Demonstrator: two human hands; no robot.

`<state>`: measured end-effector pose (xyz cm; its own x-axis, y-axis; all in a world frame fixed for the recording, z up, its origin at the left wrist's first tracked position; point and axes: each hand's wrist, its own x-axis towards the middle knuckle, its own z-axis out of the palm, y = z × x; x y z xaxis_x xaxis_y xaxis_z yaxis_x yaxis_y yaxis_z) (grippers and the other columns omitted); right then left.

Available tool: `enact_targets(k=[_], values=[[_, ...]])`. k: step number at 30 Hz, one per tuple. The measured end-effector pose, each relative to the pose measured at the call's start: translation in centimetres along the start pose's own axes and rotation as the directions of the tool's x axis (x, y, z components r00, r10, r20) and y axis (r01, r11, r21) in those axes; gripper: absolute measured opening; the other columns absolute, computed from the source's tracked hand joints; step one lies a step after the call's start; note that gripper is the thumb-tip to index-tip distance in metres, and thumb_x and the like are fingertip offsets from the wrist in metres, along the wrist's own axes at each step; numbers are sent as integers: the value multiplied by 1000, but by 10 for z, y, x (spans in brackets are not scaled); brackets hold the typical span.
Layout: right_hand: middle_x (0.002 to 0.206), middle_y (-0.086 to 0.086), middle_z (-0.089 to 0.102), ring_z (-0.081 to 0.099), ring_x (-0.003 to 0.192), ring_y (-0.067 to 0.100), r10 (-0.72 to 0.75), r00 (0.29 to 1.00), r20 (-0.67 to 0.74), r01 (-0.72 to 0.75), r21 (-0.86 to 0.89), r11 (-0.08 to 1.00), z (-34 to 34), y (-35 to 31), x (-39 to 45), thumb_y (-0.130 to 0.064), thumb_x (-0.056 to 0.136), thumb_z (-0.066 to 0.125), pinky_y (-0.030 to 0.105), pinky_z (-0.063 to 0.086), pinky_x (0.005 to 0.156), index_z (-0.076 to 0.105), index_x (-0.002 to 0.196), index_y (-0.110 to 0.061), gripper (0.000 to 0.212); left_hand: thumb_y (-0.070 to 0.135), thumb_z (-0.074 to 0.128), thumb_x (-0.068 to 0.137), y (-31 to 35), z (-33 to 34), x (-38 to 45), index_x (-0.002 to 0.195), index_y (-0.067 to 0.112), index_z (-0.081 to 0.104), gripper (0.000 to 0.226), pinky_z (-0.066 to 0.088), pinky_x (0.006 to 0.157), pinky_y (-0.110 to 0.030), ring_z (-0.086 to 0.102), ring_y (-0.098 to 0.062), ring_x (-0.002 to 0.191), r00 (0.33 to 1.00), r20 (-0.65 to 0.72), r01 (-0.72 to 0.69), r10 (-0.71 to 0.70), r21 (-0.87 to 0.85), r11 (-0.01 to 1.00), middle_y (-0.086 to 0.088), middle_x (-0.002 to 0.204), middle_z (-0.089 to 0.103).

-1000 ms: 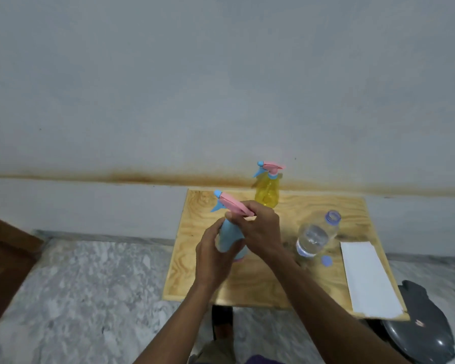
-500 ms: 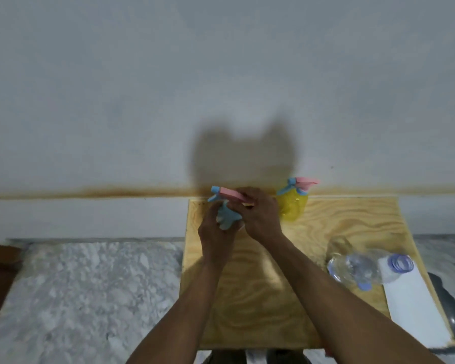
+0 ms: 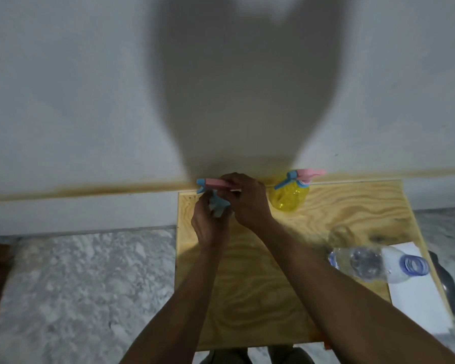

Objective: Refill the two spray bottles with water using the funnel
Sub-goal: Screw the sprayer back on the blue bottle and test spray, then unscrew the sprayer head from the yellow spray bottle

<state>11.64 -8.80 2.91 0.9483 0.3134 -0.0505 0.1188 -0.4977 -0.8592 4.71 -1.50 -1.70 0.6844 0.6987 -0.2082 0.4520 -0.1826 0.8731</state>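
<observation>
Head view: both hands meet over the far left of a wooden bench (image 3: pixel 247 298). The left hand (image 3: pixel 210 227) wraps the blue spray bottle (image 3: pixel 218 204); the right hand (image 3: pixel 247 203) grips its pink trigger head (image 3: pixel 216 183). A yellow spray bottle (image 3: pixel 289 197) stands just right. A clear water bottle (image 3: pixel 373 264) lies near white paper (image 3: pixel 418 300)

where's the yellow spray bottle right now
In the head view, the yellow spray bottle stands upright at the back edge of the wooden table, against the wall, just right of the right hand.
</observation>
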Motion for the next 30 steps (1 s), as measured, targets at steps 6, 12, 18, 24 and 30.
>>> enact_targets(k=[6, 12, 18, 24, 30], values=[[99, 4, 73, 67, 91, 21, -8, 1000, 8, 8, 6, 1000, 3, 1, 4, -9, 80, 76, 37, 55, 82, 71, 106, -13, 26, 20, 70, 85, 3, -3, 5, 131, 18, 58, 47, 45, 88, -26, 63, -19, 109, 997, 55, 53, -54, 20, 998, 3, 114, 65], [117, 6, 65, 63, 104, 20, 36, 986, -163, -31, 35, 999, -8, -6, -20, -5, 78, 75, 35, 54, 89, 65, 121, -14, 45, 33, 82, 72, -7, 0, 9, 130, 21, 60, 63, 53, 91, -31, 66, -18, 108, 1000, 16, 10, -10, 7, 1000, 0, 120, 71], [78, -5, 62, 61, 69, 13, 256, 824, -505, -227, 119, 967, -65, 23, -79, -8, 78, 74, 36, 54, 61, 57, 87, -19, 22, 22, 88, 70, -16, 10, -24, 107, 22, 51, 52, 50, 81, -34, 59, -28, 101, 996, -44, 72, -72, 6, 997, 1, 103, 58], [108, -2, 62, 61, 94, 19, 401, 775, -488, -350, 196, 916, -112, 59, -57, -14, 83, 77, 29, 49, 74, 56, 120, -16, 43, 21, 87, 74, -2, 72, -63, 128, 6, 56, 64, 48, 96, -38, 60, -28, 116, 976, 218, 5, -20, 68, 998, -10, 123, 63], [109, 3, 73, 66, 100, 23, 347, 895, -282, -337, 82, 938, -117, 71, -25, -25, 83, 76, 19, 36, 70, 66, 119, -20, 37, 7, 66, 93, 33, 121, -55, 135, 8, 51, 45, 42, 76, 2, 56, -9, 107, 931, 348, -133, 107, 53, 990, -2, 126, 56]])
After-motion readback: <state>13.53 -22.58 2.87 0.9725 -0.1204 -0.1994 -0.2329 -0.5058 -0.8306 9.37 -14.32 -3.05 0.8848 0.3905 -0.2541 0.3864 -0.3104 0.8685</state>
